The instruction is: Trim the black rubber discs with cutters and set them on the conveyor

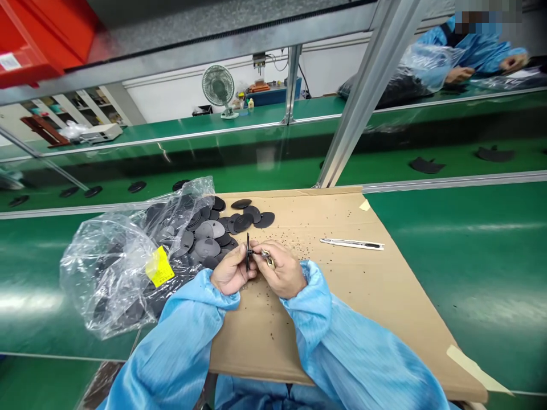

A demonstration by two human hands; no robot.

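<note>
My left hand (231,272) is closed on a black plastic disc (248,251), held on edge above the cardboard sheet (342,285). My right hand (282,272) is closed on a small metal tool (268,258) whose tip touches the disc. Both sleeves are light blue. A pile of dark round discs (222,228) lies just beyond my hands, spilling from a clear plastic bag (123,267) with a yellow label. Tiny black trimmings are scattered over the cardboard.
A white utility knife (352,244) lies on the cardboard to the right. A green conveyor belt (427,165) carries black discs behind an angled metal post (363,97). A person in blue sits at the far right (474,54). A fan (219,88) stands at the back.
</note>
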